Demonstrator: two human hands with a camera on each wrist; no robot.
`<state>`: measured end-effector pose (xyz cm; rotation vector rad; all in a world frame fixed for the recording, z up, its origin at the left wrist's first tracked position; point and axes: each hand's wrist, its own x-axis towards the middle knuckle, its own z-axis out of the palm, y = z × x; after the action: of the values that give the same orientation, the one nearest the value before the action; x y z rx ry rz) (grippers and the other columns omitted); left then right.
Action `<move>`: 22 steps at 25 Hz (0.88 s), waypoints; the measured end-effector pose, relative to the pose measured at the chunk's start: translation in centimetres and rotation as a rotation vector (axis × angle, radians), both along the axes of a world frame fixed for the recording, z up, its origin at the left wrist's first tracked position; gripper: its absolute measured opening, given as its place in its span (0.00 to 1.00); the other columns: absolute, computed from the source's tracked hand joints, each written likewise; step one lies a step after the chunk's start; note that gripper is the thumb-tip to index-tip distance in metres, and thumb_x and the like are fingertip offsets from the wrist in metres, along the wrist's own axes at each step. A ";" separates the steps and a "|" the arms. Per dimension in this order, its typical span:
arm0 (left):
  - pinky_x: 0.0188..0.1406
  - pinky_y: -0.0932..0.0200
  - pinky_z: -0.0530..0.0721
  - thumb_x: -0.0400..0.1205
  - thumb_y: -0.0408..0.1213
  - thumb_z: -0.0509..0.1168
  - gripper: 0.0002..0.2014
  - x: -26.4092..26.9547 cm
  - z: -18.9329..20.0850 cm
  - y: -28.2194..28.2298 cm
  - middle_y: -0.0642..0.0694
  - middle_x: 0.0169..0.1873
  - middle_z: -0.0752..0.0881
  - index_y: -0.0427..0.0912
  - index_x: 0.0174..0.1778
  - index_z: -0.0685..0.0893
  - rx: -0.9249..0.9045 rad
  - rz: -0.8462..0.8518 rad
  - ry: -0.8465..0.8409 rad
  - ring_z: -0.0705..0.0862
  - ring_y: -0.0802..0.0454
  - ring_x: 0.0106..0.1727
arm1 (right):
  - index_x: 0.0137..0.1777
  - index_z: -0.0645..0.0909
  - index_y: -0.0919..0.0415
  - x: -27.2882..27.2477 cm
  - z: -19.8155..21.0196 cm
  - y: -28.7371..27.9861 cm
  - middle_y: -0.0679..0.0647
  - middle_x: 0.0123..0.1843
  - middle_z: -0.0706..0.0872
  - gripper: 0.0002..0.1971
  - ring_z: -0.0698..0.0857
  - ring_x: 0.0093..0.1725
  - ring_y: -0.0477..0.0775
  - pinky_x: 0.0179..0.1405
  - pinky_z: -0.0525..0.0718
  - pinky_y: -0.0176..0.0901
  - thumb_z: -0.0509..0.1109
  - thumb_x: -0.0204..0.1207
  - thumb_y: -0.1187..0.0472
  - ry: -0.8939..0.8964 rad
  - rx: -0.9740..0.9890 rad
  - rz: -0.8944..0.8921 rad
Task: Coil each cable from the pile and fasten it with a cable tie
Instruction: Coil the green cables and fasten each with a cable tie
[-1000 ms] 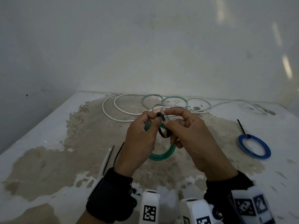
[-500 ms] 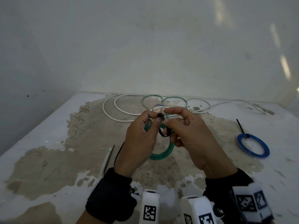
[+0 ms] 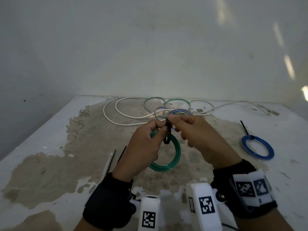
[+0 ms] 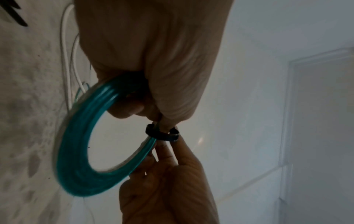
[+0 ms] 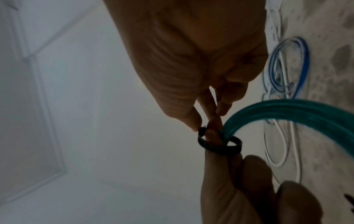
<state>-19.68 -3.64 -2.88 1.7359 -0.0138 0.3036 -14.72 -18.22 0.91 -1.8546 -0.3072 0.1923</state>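
A green cable coil (image 3: 175,157) hangs above the table between my two hands. A black cable tie (image 3: 167,132) is looped loosely round its top strands. My left hand (image 3: 162,126) grips the coil and pinches the tie from the left. My right hand (image 3: 173,121) pinches the tie's upper end between thumb and forefinger. In the left wrist view the tie loop (image 4: 162,134) sits where the coil (image 4: 76,151) meets both hands. In the right wrist view my right hand (image 5: 203,125) pinches the tie (image 5: 220,145) at the coil (image 5: 287,109).
A blue coil (image 3: 257,148) fastened with a black tie lies at the right. Loose white, green and blue cables (image 3: 150,112) sprawl at the back near the wall. Spare ties (image 3: 113,160) lie to the left of my left wrist. The table's left edge slants away.
Both hands stay together at the top of the green coil, barely shifting. My right fingers have moved slightly along the tie, and its loop looks a little narrower.
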 end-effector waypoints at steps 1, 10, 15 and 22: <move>0.23 0.52 0.69 0.88 0.42 0.62 0.08 -0.1 0.1 0.0 0.56 0.18 0.74 0.50 0.52 0.87 -0.016 -0.017 0.016 0.62 0.54 0.18 | 0.40 0.89 0.48 0.2 0.1 0.0 0.31 0.29 0.86 0.12 0.80 0.27 0.29 0.29 0.74 0.29 0.70 0.82 0.46 0.024 0.014 0.025; 0.14 0.66 0.65 0.88 0.40 0.62 0.10 0.3 0.7 0.4 0.52 0.26 0.63 0.49 0.58 0.89 -0.261 -0.093 0.109 0.60 0.58 0.23 | 0.41 0.89 0.53 0.8 -0.2 -0.3 0.35 0.30 0.86 0.05 0.82 0.30 0.28 0.28 0.74 0.19 0.75 0.79 0.58 -0.058 0.137 0.069; 0.14 0.66 0.66 0.87 0.43 0.63 0.10 0.4 0.8 0.7 0.52 0.25 0.64 0.47 0.57 0.88 -0.209 -0.090 0.152 0.60 0.57 0.23 | 0.44 0.93 0.52 1.1 -0.6 0.0 0.40 0.36 0.89 0.03 0.86 0.41 0.37 0.41 0.79 0.21 0.78 0.77 0.56 -0.145 0.114 0.037; 0.16 0.64 0.66 0.87 0.45 0.64 0.10 0.3 0.9 0.8 0.56 0.20 0.67 0.51 0.53 0.91 -0.084 -0.117 0.182 0.58 0.53 0.24 | 0.39 0.92 0.51 1.6 0.0 0.3 0.43 0.40 0.92 0.05 0.87 0.41 0.36 0.38 0.79 0.23 0.78 0.76 0.56 -0.161 0.184 -0.088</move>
<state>-19.34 -2.80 -1.96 1.6660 0.0297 0.0588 -13.17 -17.94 0.94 -1.7003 -0.3415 -0.0455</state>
